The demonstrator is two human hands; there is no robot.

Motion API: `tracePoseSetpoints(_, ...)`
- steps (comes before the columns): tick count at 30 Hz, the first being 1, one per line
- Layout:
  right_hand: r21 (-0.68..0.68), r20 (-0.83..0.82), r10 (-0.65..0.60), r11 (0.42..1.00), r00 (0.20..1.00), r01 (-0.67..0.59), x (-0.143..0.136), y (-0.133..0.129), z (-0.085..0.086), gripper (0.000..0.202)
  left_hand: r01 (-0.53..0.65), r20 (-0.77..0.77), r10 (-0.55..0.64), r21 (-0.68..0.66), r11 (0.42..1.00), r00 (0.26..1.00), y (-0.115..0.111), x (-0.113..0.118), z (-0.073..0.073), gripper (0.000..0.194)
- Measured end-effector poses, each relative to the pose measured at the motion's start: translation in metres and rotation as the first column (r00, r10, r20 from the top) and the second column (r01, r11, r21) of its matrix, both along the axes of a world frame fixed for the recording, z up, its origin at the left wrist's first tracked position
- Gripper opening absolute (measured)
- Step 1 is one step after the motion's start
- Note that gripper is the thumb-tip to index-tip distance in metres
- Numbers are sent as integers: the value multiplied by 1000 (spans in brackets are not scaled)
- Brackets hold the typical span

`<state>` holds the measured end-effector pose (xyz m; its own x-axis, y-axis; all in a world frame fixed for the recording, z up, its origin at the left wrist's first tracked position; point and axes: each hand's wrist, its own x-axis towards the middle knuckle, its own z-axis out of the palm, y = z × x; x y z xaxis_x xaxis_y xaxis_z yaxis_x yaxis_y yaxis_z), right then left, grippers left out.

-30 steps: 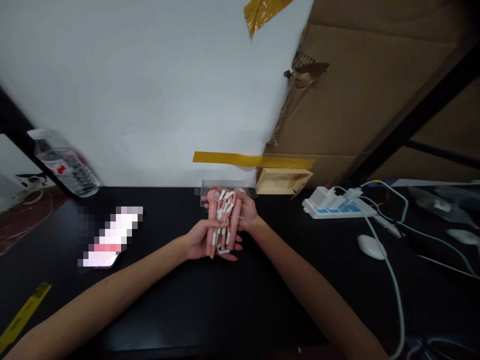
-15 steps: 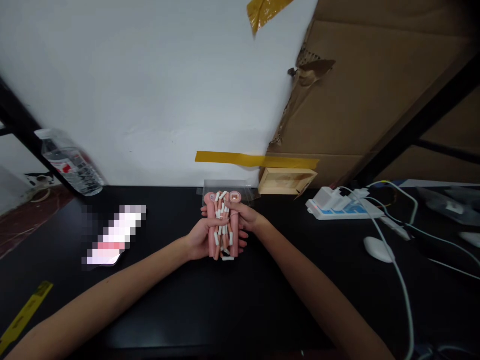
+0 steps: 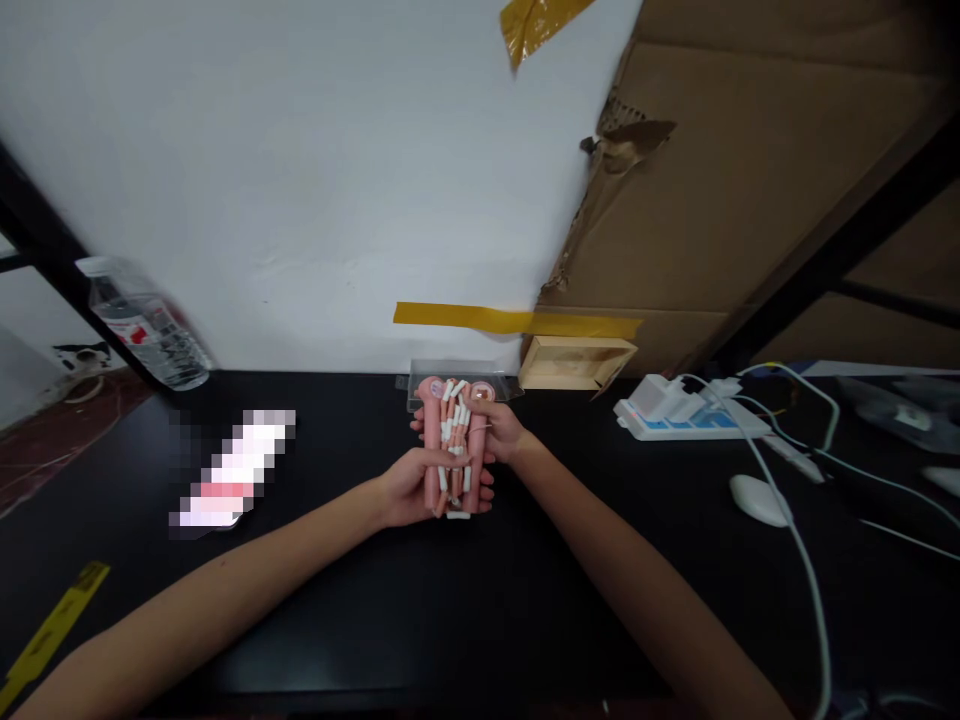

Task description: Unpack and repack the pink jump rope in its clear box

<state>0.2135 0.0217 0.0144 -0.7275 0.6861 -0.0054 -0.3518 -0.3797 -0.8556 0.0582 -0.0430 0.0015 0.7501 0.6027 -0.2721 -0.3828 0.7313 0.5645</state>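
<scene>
Two pink handles [image 3: 432, 440] stand side by side in my hands, with a folded string of pink and white beads [image 3: 454, 430] bunched between them. My left hand [image 3: 409, 485] wraps the bundle from the left, its thumb lying across the beads. From the right, my right hand [image 3: 499, 430] grips the other handle, its thumb near the top of the beads. Fingertips of both hands show at the bundle's sides. Behind the bundle lies a clear plastic case [image 3: 495, 378] by the wall.
A bottle [image 3: 150, 325] and a pixelated phone [image 3: 236, 470] are at the left, with a yellow strip [image 3: 52, 630] nearer. A wooden box [image 3: 577, 362] stands by the cardboard. At the right are a power strip [image 3: 675, 415], cables and a white mouse [image 3: 759, 500].
Both hands and the held bundle have shifted slightly to the right. The handles now tilt a little differently, and my left thumb has moved slightly lower over the beads.
</scene>
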Motion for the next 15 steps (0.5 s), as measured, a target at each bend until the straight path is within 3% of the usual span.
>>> tracePoseSetpoints(4, 47, -110, 42, 998, 993, -37, -3, -3, 4, 69, 4, -31, -4, -6, 1000, 1000, 0, 0, 5, 28)
tracePoseSetpoints(8, -8, -146, 20, 1000, 989, -21, -5, -4, 6, 83, 32, -22, -32, 9, 999, 999, 2, -2, 3, 27)
tracePoseSetpoints(15, -50, -155, -5, 999, 988, -3, -4, 0, 6, 72, 146, 139, -158, 95, 985, 978, 3, -2, -2, 38)
